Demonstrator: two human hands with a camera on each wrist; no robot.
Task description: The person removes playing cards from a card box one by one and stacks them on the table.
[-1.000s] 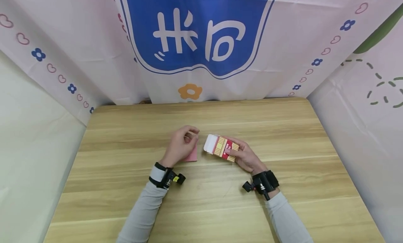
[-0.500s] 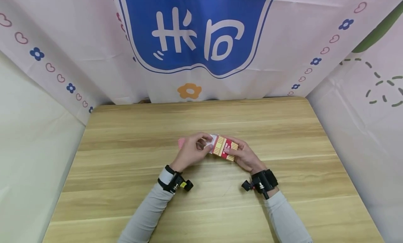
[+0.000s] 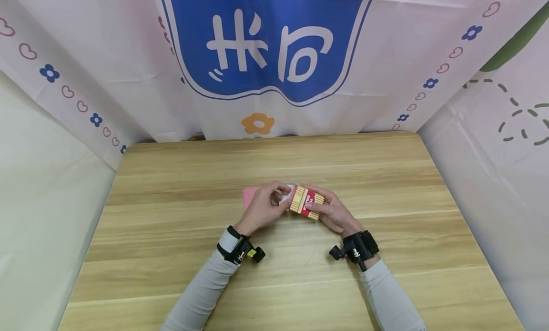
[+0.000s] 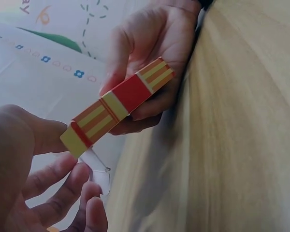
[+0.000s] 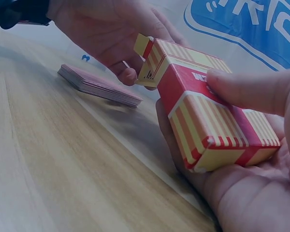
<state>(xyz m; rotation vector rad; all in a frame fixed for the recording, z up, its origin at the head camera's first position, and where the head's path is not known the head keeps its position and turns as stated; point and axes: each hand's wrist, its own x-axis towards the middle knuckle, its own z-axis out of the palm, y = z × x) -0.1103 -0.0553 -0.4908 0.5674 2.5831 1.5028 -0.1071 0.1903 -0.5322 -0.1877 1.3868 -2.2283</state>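
Note:
My right hand [image 3: 339, 216] grips a small red and yellow striped card box [image 3: 303, 201], with the thumb on its printed front face. The box is tilted above the table, its open end toward my left hand [image 3: 261, 209]. My left thumb and forefinger pinch at that open end, and in the left wrist view a white flap [image 4: 100, 179] hangs below the box beside my fingers. A neat stack of pink-backed playing cards [image 5: 99, 89] lies on the table beneath my left hand. In the head view the hand covers most of that stack.
The work surface is a wood-grain table [image 3: 291, 293]. Behind it hangs a white cloth with a blue emblem [image 3: 270, 45], and pale cloth walls [image 3: 47, 202] rise at both sides. Each wrist wears a black band with a small camera [image 3: 257, 254].
My left hand has moved right from above the card stack to the box's open end, uncovering the stack's left part. My right hand and the box have hardly moved.

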